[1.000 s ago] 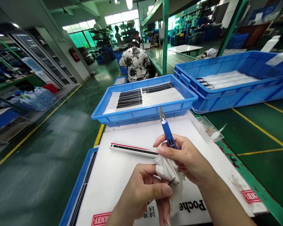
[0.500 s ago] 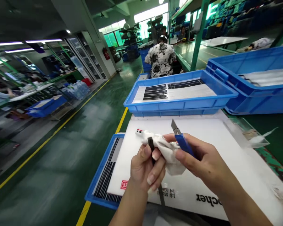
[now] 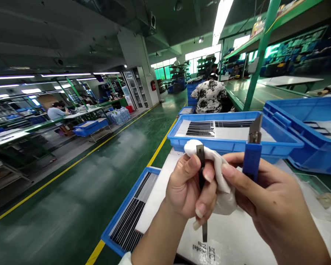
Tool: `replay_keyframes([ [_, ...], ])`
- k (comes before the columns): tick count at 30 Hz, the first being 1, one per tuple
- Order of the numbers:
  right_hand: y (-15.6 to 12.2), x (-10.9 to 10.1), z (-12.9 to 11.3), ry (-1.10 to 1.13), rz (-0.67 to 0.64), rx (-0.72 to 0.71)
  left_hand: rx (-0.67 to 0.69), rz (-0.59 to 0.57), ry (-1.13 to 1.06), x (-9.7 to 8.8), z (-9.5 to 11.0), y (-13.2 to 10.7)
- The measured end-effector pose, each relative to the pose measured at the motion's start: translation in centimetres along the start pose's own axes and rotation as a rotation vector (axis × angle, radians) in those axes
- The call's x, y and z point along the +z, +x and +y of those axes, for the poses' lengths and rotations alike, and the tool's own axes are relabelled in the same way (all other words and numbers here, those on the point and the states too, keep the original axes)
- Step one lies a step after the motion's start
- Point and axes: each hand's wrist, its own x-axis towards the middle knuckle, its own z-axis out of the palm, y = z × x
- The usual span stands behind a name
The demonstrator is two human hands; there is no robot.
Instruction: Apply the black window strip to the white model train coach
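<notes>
Between the thumb and fingers of my left hand (image 3: 191,187) is a narrow black strip (image 3: 200,156), held upright, its lower end showing below the fingers. My right hand (image 3: 267,195) grips a blue utility knife (image 3: 251,160) with its blade pointing up. The same hand pinches a crumpled white cloth (image 3: 223,176), which drapes behind the strip and against my left fingers. Under both hands lies a white foam board (image 3: 228,235) with black printing.
A blue tray (image 3: 237,141) with rows of black strips stands beyond the board, another blue tray (image 3: 107,235) at its left. Stacked blue bins (image 3: 317,154) stand at right. A person in a patterned shirt (image 3: 209,95) sits ahead. A green post (image 3: 260,62) rises behind the trays.
My view has tilted up and turned left. Both hands are raised closer to the camera, with the strip and knife now more upright. The cloth is still held.
</notes>
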Motion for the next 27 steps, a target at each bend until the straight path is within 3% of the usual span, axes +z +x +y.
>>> replay_keyframes([
  [6,-0.3,-0.6,-0.2,0.008,0.032,-0.1,0.021,-0.087,-0.085,1.7,0.3,0.1],
  [12,-1.0,-0.5,-1.1,-0.018,0.061,-0.059,0.0,-0.182,-0.19,2.7,0.7,0.3],
  [17,-1.3,-0.5,-1.7,-0.061,0.059,-0.119,-0.024,-0.232,-0.216,2.9,0.9,0.4],
  [22,-1.2,-0.8,-1.6,-0.089,0.17,-0.155,-0.035,-0.115,-0.183,1.9,-0.2,-0.6],
  [27,-0.4,-1.4,-0.8,-0.197,0.183,-0.108,-0.001,0.085,-0.099,-0.9,-2.0,-1.8],
])
